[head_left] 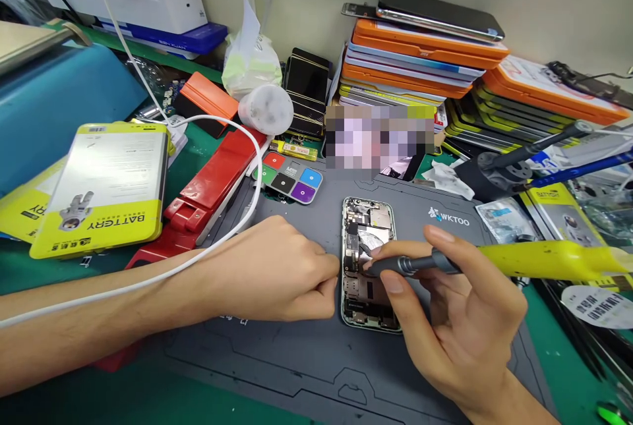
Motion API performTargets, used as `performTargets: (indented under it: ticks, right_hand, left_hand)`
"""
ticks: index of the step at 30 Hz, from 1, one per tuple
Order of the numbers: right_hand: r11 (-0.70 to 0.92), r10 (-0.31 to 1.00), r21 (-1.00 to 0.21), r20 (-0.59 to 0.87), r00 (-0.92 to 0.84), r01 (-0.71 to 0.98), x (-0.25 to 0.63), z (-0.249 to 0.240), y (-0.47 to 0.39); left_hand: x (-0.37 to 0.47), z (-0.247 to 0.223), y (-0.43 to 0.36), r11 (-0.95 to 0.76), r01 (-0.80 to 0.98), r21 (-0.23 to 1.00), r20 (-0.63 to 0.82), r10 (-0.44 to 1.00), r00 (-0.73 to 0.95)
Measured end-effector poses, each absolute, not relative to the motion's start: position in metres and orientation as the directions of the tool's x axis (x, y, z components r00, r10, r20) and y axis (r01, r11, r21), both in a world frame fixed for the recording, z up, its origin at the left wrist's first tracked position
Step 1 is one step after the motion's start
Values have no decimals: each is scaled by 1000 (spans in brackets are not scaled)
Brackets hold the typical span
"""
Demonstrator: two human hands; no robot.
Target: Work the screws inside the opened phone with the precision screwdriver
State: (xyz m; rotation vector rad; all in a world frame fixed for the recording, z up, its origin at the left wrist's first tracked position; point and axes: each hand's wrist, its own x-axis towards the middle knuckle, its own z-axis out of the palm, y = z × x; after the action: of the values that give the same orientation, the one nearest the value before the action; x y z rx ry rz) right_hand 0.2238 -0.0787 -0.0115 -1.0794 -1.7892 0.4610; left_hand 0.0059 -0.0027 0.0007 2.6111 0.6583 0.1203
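Note:
An opened phone [368, 300] lies on the grey mat [277, 359], its inner parts exposed. My left hand [291, 270] is closed in a fist and rests at the phone's left edge; whatever its fingers may hold is hidden. Over the phone's right side, my right hand [459, 319] grips a grey screwdriver [415, 265] between thumb and fingers. The tool lies nearly level, with its tip end over the middle of the phone. Behind my right hand a bright yellow handle [548, 260] extends to the right.
A white cable [198, 257] crosses my left forearm. Yellow battery packs [119, 181] and a red tool [212, 181] lie at the left. Colored magnetic pad [291, 178], stacked orange cases [420, 39], a blurred screen [376, 141] and a dark tool holder [487, 174] stand behind.

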Motion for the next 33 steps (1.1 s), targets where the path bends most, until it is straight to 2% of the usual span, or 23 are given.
performTargets:
  ticks: [4,7,14,21,27,33]
  right_hand:
    - [491,862,-782,499,-84,384,217,4,-85]
    - [496,868,-794,460,-187,350,219,5,-93]
    - [610,792,-643,464,-397,464,231,-12,-99]
    - [656,749,-633,478,-458,412,228,-7,-90]
    - [749,662,-432,510,-549,502,226,-2,-85]
    - [793,610,-419,542,-579,442,222,2,-86]
  left_hand:
    - [6,1,-3,-789,436,432,-27,471,881]
    - [6,1,-3,-785,430,446,-16,474,881]
    - [5,0,-3,-781,432,451,-30,471,882]
    - [6,1,-4,-781,439,444,-32,476,879]
    - [5,2,-5,-769,447,457,-56,476,878]
    - [5,1,-4,-773,432,465,-50,464,885]
